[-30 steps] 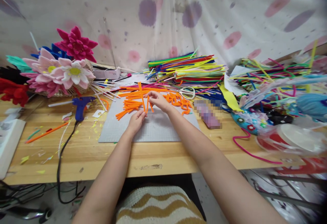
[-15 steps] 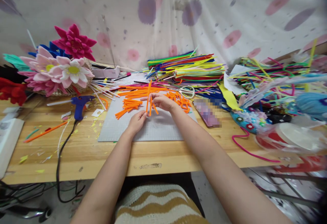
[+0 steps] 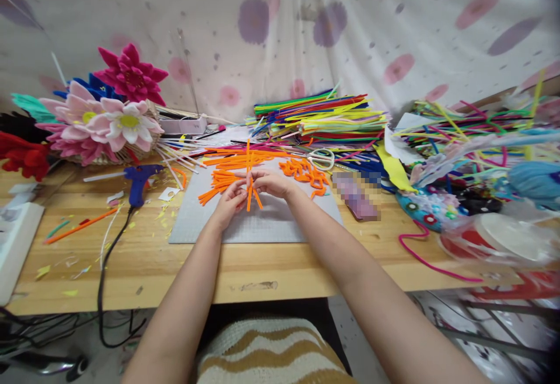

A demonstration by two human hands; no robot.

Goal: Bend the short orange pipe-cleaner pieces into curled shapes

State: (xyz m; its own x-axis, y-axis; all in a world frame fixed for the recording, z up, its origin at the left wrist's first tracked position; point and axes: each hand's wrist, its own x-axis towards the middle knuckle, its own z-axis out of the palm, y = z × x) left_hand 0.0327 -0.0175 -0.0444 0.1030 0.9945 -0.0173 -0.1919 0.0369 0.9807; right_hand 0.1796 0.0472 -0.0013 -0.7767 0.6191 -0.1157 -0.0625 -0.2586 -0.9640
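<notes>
Both hands meet over a grey cutting mat (image 3: 280,223) on a wooden table. My left hand (image 3: 230,199) and my right hand (image 3: 272,183) are closed on a thin orange pipe cleaner (image 3: 248,159) that stands nearly upright between them. A short orange piece pokes out below my right hand. Behind the hands lie a pile of straight orange pipe cleaners (image 3: 227,165) and a heap of bent orange pieces (image 3: 306,173).
A blue glue gun (image 3: 137,182) with a black cord lies left of the mat. Fabric flowers (image 3: 109,121) stand at the back left. Stacks of coloured pipe cleaners (image 3: 319,117), scissors (image 3: 321,159) and craft clutter fill the back and right. A pink pipe cleaner (image 3: 420,255) curls at the right.
My left hand has risen to meet my right hand, and both now grip the upright orange pipe cleaner close together. The stem has shifted slightly left.
</notes>
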